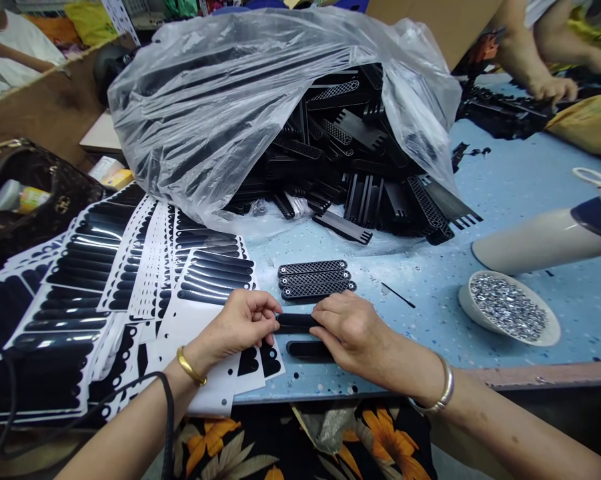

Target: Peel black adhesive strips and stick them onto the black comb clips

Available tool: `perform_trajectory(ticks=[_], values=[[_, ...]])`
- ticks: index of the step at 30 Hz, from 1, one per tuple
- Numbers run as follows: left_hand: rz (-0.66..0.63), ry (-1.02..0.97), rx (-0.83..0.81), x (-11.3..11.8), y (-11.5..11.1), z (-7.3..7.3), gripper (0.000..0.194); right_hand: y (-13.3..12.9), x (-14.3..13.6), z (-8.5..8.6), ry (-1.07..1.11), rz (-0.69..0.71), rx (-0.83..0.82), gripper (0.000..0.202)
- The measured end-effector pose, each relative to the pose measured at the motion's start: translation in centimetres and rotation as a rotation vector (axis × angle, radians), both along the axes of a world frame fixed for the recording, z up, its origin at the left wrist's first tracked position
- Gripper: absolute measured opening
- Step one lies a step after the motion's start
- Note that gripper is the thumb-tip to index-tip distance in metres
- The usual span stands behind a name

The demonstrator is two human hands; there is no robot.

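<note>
Between my two hands lies a smooth black strip [297, 321], its ends under my fingers. My left hand [250, 320] pinches the strip's left end, thumb and fingers together. My right hand [347, 328] has its fingers closed on the right end. Just below, a second black piece with rounded ends [307, 349] rests on the table, its right end hidden by my right hand. Behind my hands, several black pieces with a mesh pattern [314, 279] lie side by side. White sheets with glossy black strips [215, 277] spread out on the left.
A clear plastic bag [195, 107] full of black parts [365, 160] fills the back of the blue table [520, 200]. At right stand a bowl of small metal pieces [513, 310] and a lying bottle [540, 240]. Another person's hands [553, 87] are at back right; a brown bag [40, 193] sits left.
</note>
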State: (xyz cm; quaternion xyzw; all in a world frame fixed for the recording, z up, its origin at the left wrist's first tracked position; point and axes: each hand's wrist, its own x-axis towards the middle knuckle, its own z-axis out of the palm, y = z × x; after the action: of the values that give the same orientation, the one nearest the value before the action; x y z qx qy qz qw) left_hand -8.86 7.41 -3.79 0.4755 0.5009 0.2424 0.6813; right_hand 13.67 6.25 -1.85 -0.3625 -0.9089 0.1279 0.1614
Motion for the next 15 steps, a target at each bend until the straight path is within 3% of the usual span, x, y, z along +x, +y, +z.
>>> perform_trajectory(ticks=[11, 15], values=[[0.033, 0.066, 0.071, 0.53, -0.03, 0.25, 0.015, 0.01, -0.17, 0.46, -0.032, -0.010, 0.011, 0.014], [0.058, 0.102, 0.085, 0.77, -0.17, 0.17, 0.012, 0.33, 0.32, -0.08, 0.019, -0.005, -0.032, 0.008]])
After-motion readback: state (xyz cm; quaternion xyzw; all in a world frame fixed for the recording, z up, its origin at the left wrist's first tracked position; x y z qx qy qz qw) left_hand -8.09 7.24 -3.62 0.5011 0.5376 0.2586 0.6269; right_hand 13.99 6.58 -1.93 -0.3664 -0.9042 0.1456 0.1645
